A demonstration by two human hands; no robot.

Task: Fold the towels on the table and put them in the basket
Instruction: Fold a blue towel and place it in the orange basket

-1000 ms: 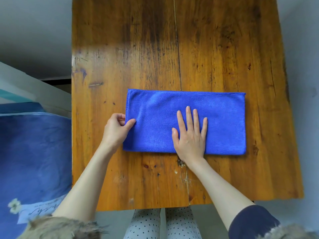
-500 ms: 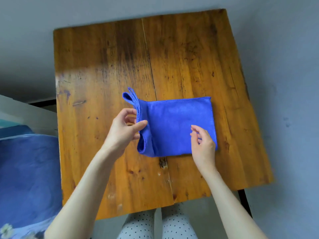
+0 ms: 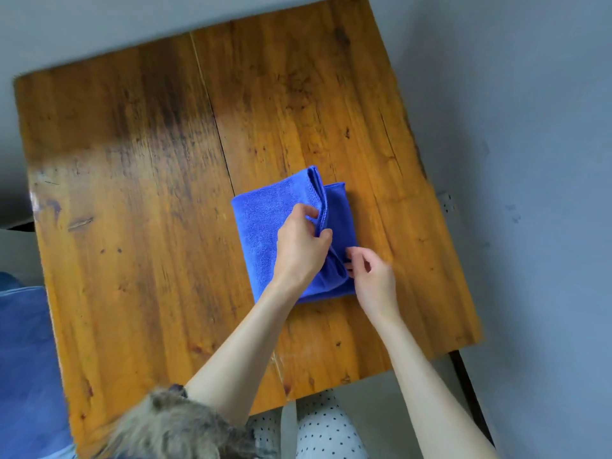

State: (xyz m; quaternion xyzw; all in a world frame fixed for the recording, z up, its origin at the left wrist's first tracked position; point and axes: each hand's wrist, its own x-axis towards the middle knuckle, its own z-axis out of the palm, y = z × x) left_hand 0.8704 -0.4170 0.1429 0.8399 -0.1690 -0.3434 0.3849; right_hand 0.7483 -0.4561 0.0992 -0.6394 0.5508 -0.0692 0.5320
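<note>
In the head view, the blue towel [image 3: 265, 240] lay right of centre on the wooden table [image 3: 132, 193], mid-fold. The left hand [image 3: 299, 246] pinched the doubled free edge between thumb and fingers, carrying it over toward the right side. The right hand [image 3: 372, 276] sat at the towel's near right corner with fingers curled; it seemed to nip that corner, though the contact was partly hidden. A good fold called for laying edge on edge, corners matched, then pressing flat. No basket was in view.
</note>
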